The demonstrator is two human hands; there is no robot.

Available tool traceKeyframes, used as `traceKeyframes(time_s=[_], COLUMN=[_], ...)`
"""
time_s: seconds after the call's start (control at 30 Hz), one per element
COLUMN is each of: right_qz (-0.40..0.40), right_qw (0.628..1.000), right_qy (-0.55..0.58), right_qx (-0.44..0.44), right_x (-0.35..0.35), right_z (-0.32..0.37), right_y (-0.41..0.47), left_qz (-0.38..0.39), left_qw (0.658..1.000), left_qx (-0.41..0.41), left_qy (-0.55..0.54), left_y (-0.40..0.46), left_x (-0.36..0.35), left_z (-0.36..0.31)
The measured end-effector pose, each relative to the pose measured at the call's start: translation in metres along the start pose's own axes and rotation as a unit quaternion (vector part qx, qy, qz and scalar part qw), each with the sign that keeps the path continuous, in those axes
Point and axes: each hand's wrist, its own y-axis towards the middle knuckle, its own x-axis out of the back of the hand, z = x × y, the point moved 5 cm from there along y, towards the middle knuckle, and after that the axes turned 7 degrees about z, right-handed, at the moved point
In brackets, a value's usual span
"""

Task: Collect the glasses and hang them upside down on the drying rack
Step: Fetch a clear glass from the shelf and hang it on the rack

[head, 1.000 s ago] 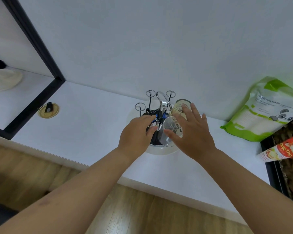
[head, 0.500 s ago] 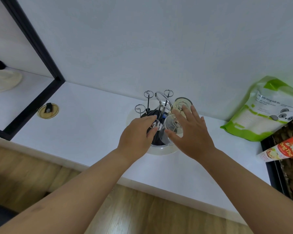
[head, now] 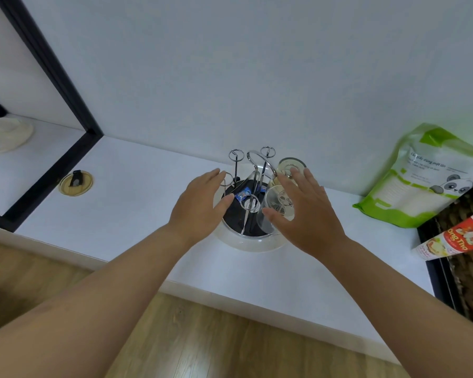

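A round drying rack with a black centre and chrome ring-topped posts stands on the white counter against the wall. Two clear glasses hang upside down on its right side: one near, one farther back. My left hand hovers over the rack's left side, fingers spread, holding nothing. My right hand is flat and spread just right of the near glass, thumb close to its lower wall; whether it touches is unclear. A bare post ring stands between my hands.
White counter with a round gold lid at the left. Black-framed partition at far left, pale bowl behind it. Green panda bag leans on the wall at right; a red-and-white tube lies beside a dark tray.
My left hand has let go of the rack's post, opened and drawn back to the left. My right hand has spread away from the near glass, which stays hanging on its post.
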Motion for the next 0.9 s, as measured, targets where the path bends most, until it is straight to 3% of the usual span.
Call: traceKeyframes(time_s=[0.9], right_qz=[0.045], right_qw=[0.998], right_qy=[-0.036], right_qx=[-0.033], right_x=[0.010], right_z=[0.002], right_y=[-0.012], left_qz=[0.058], left_qw=[0.998], left_qx=[0.006], left_qy=[-0.003], left_y=[-0.024], left_x=[0.014], left_z=[-0.014])
